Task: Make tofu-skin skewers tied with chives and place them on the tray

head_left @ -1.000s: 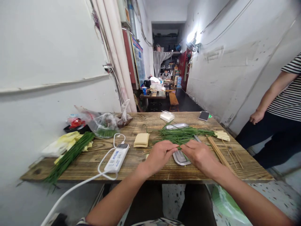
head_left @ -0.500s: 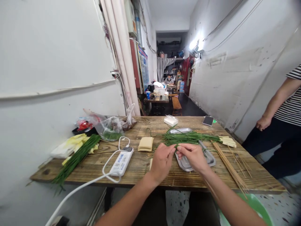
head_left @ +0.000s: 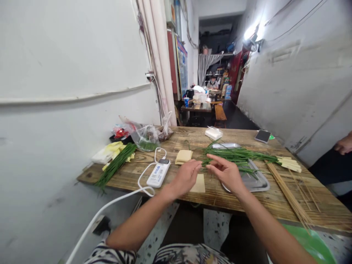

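Note:
My left hand (head_left: pixel 187 178) is over the table's near middle, its fingers pressed together. Green strands show at its fingertips, but whether it grips any cannot be made out. Facing it, my right hand (head_left: pixel 226 173) has its thumb and forefinger apart, in front of the long green chives (head_left: pixel 233 154). These chives lie across a metal tray (head_left: pixel 262 182). A single thin, square tofu sheet (head_left: pixel 200 184) lies flat beside my left hand. Behind that hand sits a stack of similar sheets (head_left: pixel 183 157).
A white power bank (head_left: pixel 158 174) with a cable lies left of my hands. More chives (head_left: pixel 117 165) and plastic bags (head_left: pixel 147 137) are farther left. Bamboo skewers (head_left: pixel 287 194), folded pale sheets (head_left: pixel 290 164) and a phone (head_left: pixel 263 136) are at right. A person's hand (head_left: pixel 343 145) shows at the right edge.
My hands were pinched together on a bit of green chive; now they are apart and the right fingers have opened. The view has turned left, and the single sheet shows more fully.

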The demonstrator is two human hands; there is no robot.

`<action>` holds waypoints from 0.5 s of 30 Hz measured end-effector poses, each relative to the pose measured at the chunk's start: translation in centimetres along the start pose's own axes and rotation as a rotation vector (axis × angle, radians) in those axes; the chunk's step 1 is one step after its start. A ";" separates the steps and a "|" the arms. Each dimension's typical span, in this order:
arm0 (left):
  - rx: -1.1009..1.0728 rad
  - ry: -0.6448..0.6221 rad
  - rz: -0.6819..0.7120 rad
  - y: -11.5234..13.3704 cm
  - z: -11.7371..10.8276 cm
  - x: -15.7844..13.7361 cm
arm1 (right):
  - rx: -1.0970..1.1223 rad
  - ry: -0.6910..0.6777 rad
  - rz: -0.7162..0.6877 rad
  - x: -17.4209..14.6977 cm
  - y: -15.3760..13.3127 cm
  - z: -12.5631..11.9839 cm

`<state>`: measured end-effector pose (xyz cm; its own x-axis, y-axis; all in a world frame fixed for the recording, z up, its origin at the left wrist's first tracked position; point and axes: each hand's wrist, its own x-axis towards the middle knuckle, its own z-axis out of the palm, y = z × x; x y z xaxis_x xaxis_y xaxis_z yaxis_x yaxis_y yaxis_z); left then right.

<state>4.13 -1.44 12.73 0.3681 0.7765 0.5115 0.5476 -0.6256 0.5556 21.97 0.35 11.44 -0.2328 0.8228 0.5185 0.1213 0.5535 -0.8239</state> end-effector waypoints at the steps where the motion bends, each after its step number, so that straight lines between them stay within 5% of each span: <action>1: -0.009 -0.033 -0.022 -0.3 -0.6 0.0 | -0.173 -0.054 -0.146 0.1 -0.2 -0.2; 4: -0.060 -0.178 -0.067 -1.0 -2.1 -0.1 | -0.558 -0.227 -0.477 0.5 -1.0 -0.4; 8: -0.181 -0.295 -0.083 -2.1 -2.9 -0.4 | -0.754 -0.328 -0.589 0.3 -0.9 0.5; 15: -0.269 -0.024 -0.143 -6.5 1.2 -4.0 | -0.498 -0.202 -0.525 -2.2 5.3 2.8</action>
<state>0.00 -0.39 6.35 0.3209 0.8578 0.4015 0.3775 -0.5046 0.7764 20.45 1.12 5.29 -0.5466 0.4218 0.7234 0.3567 0.8988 -0.2547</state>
